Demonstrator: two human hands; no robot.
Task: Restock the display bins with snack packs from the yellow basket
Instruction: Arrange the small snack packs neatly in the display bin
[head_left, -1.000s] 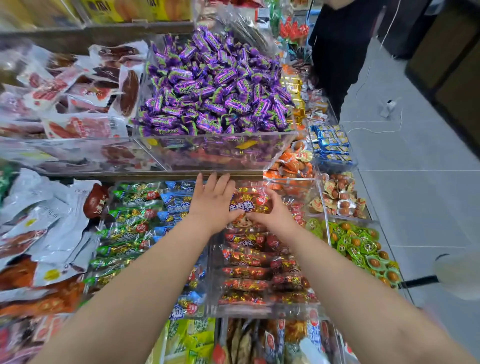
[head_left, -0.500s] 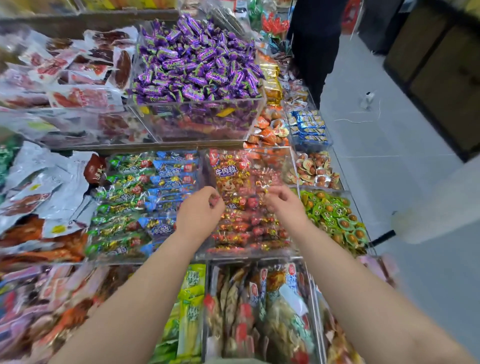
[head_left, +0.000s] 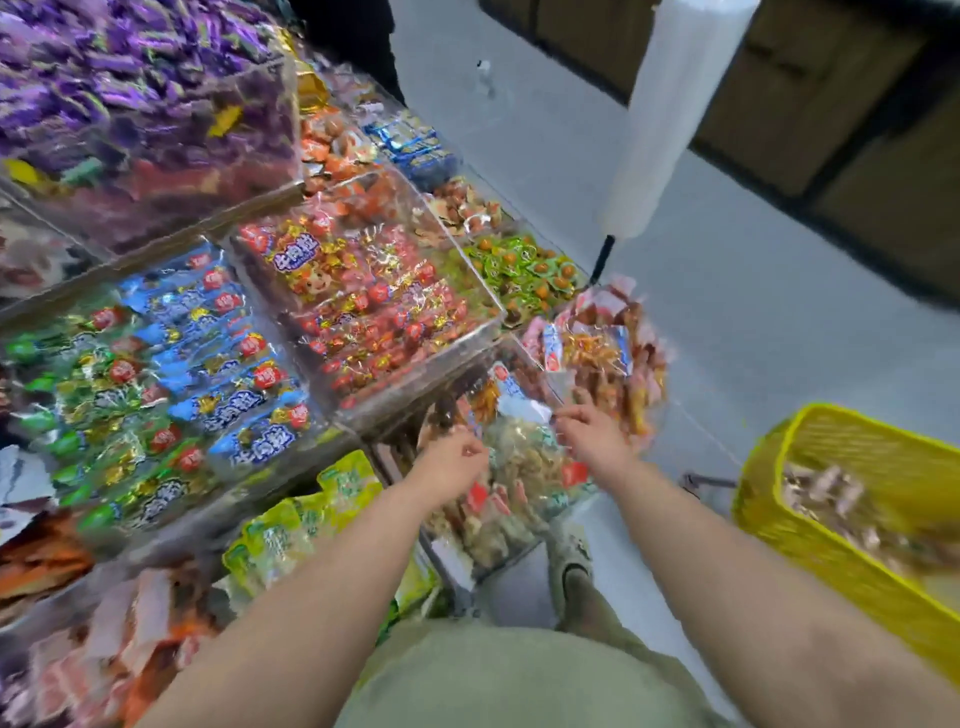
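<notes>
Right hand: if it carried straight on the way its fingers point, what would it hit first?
Probably the heap of orange and pink packs just beyond the right hand; the blur leaves depth unclear, so it might pass over them.

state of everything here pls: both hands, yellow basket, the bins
left hand, over the front bin, fingers curled; blur hides whether it holds a pack
right hand, over the front bin, fingers relaxed, holding nothing
yellow basket, packs inside, not full
front bin, filled with mixed packs
red pack bin, full
blue and green pack bin, full
purple candy bin, heaped
</notes>
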